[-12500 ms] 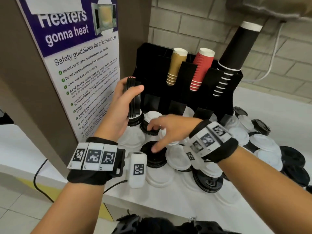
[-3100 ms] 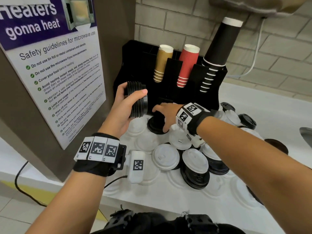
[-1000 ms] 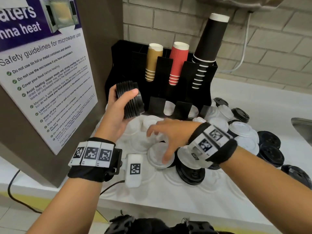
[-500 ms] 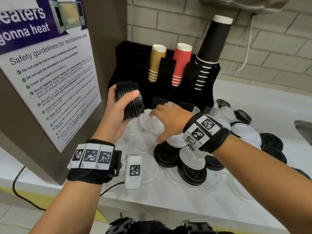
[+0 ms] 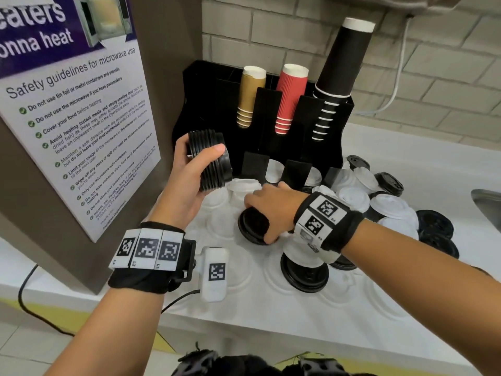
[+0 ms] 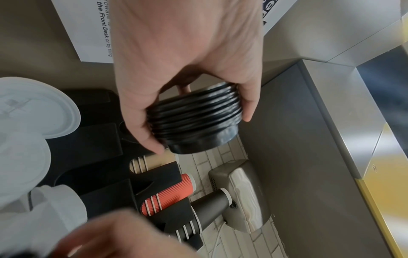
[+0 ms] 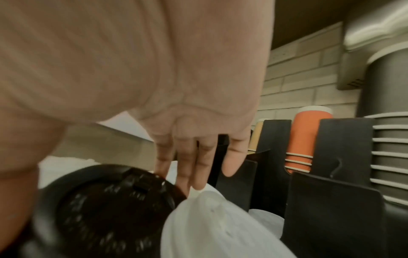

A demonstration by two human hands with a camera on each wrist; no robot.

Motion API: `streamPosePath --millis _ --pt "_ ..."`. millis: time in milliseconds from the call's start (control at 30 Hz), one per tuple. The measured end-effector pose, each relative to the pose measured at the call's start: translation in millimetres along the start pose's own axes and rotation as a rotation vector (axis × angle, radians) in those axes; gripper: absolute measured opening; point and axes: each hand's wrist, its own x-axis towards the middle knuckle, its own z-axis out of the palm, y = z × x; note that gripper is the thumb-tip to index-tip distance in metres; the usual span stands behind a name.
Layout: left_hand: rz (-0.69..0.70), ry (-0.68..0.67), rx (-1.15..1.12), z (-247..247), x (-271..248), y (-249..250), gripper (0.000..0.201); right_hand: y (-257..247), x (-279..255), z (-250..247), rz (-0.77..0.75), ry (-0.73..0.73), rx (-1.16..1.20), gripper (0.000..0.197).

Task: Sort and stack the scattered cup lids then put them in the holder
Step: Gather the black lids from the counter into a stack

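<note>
Half a second ago my right hand (image 5: 267, 204) was up near the holder among white lids; now it sits lower, over a black lid (image 5: 253, 226) on the bench (image 5: 271, 316). Its grip is a wide span: thumb at the near rim, fingers reaching over the far rim. From the right wrist view the fingers (image 7: 196, 167) look nearly straight, tips touching the far edge of that lid (image 7: 106, 206) where a white lid (image 7: 216, 225) overlaps it. I cannot tell whether the lid is lifted or lying flat.

My left hand (image 5: 187, 183) holds the stack (image 5: 210, 160) of black lids as before, raised above the bench just in front of the holder's left side. Its grip is closed round the stack, thumb across the near side and fingers behind. The left wrist view shows the stack (image 6: 194, 118) turned sideways, ribbed edges showing, thumb and fingers clamped on opposite sides.

I see the black holder (image 5: 206, 104) standing at the back against the brick wall (image 5: 284, 31). It carries three cup columns: tan cups (image 5: 250, 93), red cups (image 5: 290, 96) and tall black cups (image 5: 341, 66). Loose white lids (image 5: 352, 196) and black lids (image 5: 433, 223) lie scattered over the bench to the right, some overlapping. One white lid rests on a black lid (image 5: 303, 275) just below my right wrist. A microwave safety poster (image 5: 76, 109) hangs on the panel at left.
</note>
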Motion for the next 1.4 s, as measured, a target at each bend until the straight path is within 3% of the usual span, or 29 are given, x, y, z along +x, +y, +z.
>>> streamPosePath --millis 167,233,333,467,600,867,1167,1267,1400 --pt "-0.004 0.014 -0.001 1.8 -1.3 -1.9 0.056 18.5 3.4 -14.1 0.022 0.241 0.539 0.082" --pt "-0.02 0.009 -0.014 3.3 -1.6 -2.9 0.054 23.1 2.5 -20.4 0.029 0.347 0.753 0.075" --pt "-0.048 -0.013 -0.005 6.1 -2.8 -3.6 0.067 25.6 -4.7 -29.9 0.034 0.484 1.032 0.058" --pt "-0.034 -0.022 -0.007 9.9 -5.0 -3.4 0.072 21.8 -18.0 -34.8 -0.038 0.507 1.331 0.043" --pt "-0.034 -0.025 -0.033 13.6 -5.9 -2.6 0.069 8.3 -22.0 -32.0 -0.113 0.506 1.399 0.048" --pt "-0.147 -0.176 0.019 8.4 -8.8 3.8 0.06 6.8 -31.4 -40.1 -0.177 0.476 1.389 0.055" --pt "-0.125 -0.133 0.004 10.0 -9.3 5.5 0.051 1.6 -30.2 -45.2 -0.187 0.525 1.376 0.054" --pt "-0.133 -0.14 0.013 9.2 -10.7 6.9 0.057 1.3 -29.4 -48.6 -0.193 0.516 1.35 0.055" --pt "-0.064 -0.056 0.006 4.0 -7.8 19.8 0.051 -0.3 -26.2 -51.1 -0.143 0.515 1.401 0.056"
